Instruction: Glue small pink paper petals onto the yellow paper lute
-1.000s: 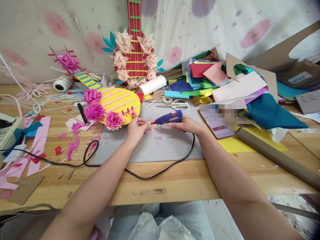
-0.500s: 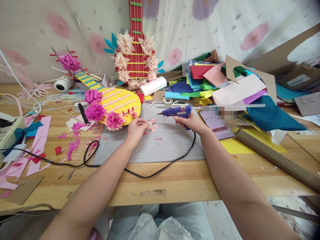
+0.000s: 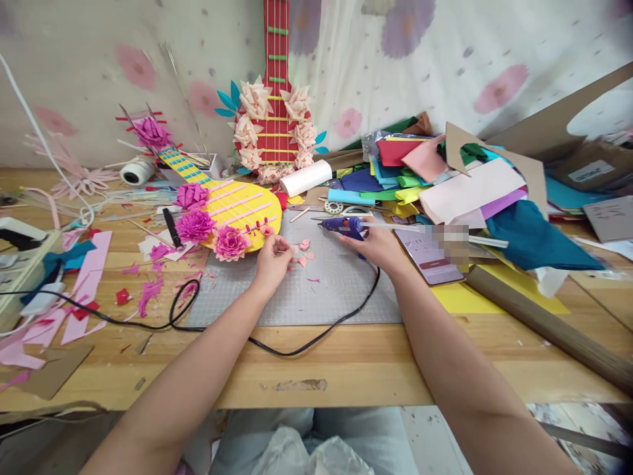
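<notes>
My right hand [image 3: 378, 247] is closed around the handle of a blue hot glue gun [image 3: 349, 226], low over the grey cutting mat [image 3: 341, 300]. Its nozzle points left, and a long translucent glue stick [image 3: 487, 241] sticks out of the back. My left hand [image 3: 271, 265] has its fingertips pinched together beside small pink paper petals [image 3: 304, 245] on the mat; what is between them is too small to make out. Just behind this hand lies a yellow paper guitar [image 3: 247, 204] with magenta paper flowers [image 3: 195, 226] and a small coral flower [image 3: 267, 231] along its edge.
A red guitar [image 3: 277, 125] with cream flowers leans at the back. Coloured paper [image 3: 395, 175] is heaped at the right, beyond a phone [image 3: 430, 260] and a brown roll [image 3: 534, 316]. The glue gun's black cord [image 3: 297, 353] loops across the front. Pink scraps [image 3: 91, 277] litter the left.
My right hand has lowered the glue gun and drawn it slightly toward the mat's back; the glue stick now slopes down to the right. The left hand stays by the petals. The view has shifted slightly.
</notes>
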Tool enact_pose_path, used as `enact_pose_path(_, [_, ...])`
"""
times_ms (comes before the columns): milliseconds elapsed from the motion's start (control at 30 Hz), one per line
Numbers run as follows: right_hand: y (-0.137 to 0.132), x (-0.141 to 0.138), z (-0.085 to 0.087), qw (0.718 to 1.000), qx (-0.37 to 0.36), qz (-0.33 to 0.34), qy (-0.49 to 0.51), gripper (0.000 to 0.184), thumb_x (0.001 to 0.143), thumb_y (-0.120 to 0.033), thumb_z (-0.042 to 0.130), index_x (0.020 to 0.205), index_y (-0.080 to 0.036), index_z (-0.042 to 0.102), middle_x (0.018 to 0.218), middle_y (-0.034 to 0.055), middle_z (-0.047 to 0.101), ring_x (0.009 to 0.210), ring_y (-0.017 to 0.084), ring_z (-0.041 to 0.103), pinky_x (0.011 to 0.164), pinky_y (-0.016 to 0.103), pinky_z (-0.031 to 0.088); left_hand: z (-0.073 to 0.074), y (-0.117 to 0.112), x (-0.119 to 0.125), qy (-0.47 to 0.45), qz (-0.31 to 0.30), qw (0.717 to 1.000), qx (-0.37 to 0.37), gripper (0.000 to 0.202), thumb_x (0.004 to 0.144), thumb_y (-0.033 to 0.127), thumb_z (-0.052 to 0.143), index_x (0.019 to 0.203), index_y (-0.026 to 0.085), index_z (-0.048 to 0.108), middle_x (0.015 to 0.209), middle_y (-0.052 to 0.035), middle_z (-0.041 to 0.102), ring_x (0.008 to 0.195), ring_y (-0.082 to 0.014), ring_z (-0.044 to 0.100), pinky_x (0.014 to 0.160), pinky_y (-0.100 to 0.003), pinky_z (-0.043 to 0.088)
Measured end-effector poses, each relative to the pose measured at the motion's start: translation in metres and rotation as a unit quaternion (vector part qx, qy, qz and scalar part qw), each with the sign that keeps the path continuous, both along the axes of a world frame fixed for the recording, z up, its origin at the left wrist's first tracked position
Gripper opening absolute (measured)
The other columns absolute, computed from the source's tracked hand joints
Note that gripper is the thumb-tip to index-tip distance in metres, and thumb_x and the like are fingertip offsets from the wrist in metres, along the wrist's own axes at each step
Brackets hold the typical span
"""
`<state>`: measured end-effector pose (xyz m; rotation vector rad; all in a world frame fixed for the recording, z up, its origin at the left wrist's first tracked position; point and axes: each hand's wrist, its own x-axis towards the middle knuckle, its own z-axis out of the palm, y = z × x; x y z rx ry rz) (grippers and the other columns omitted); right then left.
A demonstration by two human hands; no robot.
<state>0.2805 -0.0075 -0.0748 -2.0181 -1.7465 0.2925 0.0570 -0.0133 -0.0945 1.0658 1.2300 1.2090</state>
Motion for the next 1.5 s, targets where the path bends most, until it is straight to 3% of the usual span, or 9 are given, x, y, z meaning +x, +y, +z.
enact_pose_path(233, [-0.024,0.003,0.043,0.961,-0.232,0.091,-0.117,0.036,0.069,-0.057,0.061,0.07,-0.021,0.054,0.071,0.0018,0.062,0.065,0.017,0.054,0.055,0.027,0.032,0.013,-0.01,0.005,-0.041,-0.02,0.998,-0.048,0.02,0.06,0.023,0.069,0.07,0.016,0.052,0.061,0.0023,0.06,0.054,-0.0105,0.061,0.042,-0.017,0.043])
enact_pose_path(367, [-0.026,-0.024,0.037,0.957,-0.226,0.182,-0.001,0.03,0.072,-0.049,0.062,0.068,-0.02,0.053,0.068,-0.0006,0.06,0.061,0.013,0.051,0.055,0.025,0.033,0.017,-0.011,0.003,-0.093,0.006,0.993,-0.076,0.016,0.062,0.019,0.066,0.077,0.013,0.064,0.079,-0.0039,0.068,0.055,-0.0081,0.06,0.046,-0.018,0.046])
enact_pose_path(467, [-0.02,-0.049,0.021,0.95,-0.17,0.166,0.205,0.025,0.071,-0.04,0.066,0.071,-0.018,0.053,0.07,-0.0006,0.06,0.061,0.011,0.053,0.055,0.023,0.037,0.017,-0.014,0.002,-0.133,0.016,0.988,-0.079,0.024,0.063,0.017,0.064,0.087,0.013,0.069,0.093,-0.0059,0.07,0.058,-0.0067,0.059,0.047,-0.018,0.046])
enact_pose_path(700, [-0.013,-0.1,0.007,0.734,-0.143,0.022,0.664,0.025,0.067,-0.014,0.071,0.082,-0.017,0.051,0.069,-0.0001,0.063,0.062,0.01,0.061,0.06,0.021,0.048,0.017,-0.028,-0.001,-0.173,-0.006,0.983,-0.056,0.05,0.06,0.012,0.06,0.109,0.019,0.067,0.121,-0.0056,0.063,0.062,-0.0073,0.061,0.046,-0.018,0.046])
enact_pose_path(833, [-0.009,-0.119,0.01,0.684,-0.113,-0.053,0.719,0.032,0.069,-0.007,0.069,0.08,-0.019,0.042,0.06,-0.0022,0.061,0.055,0.01,0.06,0.053,0.018,0.047,0.015,-0.03,-0.001,-0.155,0.005,0.986,-0.057,0.056,0.06,0.011,0.058,0.115,0.018,0.064,0.11,-0.0049,0.067,0.061,-0.0076,0.061,0.047,-0.017,0.045])
enact_pose_path(1033, [-0.002,-0.132,0.011,0.692,-0.098,-0.085,0.711,0.032,0.073,-0.007,0.065,0.081,-0.021,0.038,0.054,-0.0056,0.057,0.05,0.009,0.058,0.048,0.017,0.044,0.008,-0.028,-0.001,-0.112,-0.006,0.993,-0.031,0.053,0.063,0.013,0.054,0.115,0.019,0.063,0.109,-0.005,0.067,0.065,-0.0091,0.061,0.048,-0.018,0.046])
enact_pose_path(1167, [0.003,-0.129,0.007,0.744,-0.106,-0.063,0.656,0.038,0.069,-0.008,0.069,0.082,-0.021,0.036,0.054,-0.0077,0.054,0.049,0.008,0.056,0.048,0.017,0.044,0.012,-0.019,-0.018,0.066,0.059,0.987,0.134,0.046,0.066,0.011,0.053,0.111,0.019,0.06,0.116,-0.0083,0.061,0.066,-0.0096,0.059,0.054,-0.021,0.048])
enact_pose_path(1300, [0.011,-0.126,0.008,0.811,-0.209,-0.012,0.546,0.049,0.06,-0.014,0.078,0.085,-0.022,0.036,0.053,-0.0069,0.055,0.043,0.009,0.051,0.038,0.017,0.031,0.035,-0.002,-0.051,0.303,0.12,0.893,0.311,0.055,0.066,0.008,0.052,0.12,0.02,0.048,0.126,-0.0121,0.05,0.089,-0.0168,0.06,0.076,-0.032,0.052])
enact_pose_path(1500, [0.03,-0.137,0.012,0.829,-0.235,0.007,0.508,0.051,0.054,-0.01,0.081,0.079,-0.023,0.038,0.049,-0.0061,0.054,0.047,0.011,0.052,0.043,0.02,0.037,0.048,0.013,-0.076,0.574,0.013,0.764,0.293,0.079,0.065,0.018,0.062,0.138,0.02,0.031,0.146,-0.0166,0.027,0.138,-0.0341,0.022,0.112,-0.054,0.017])
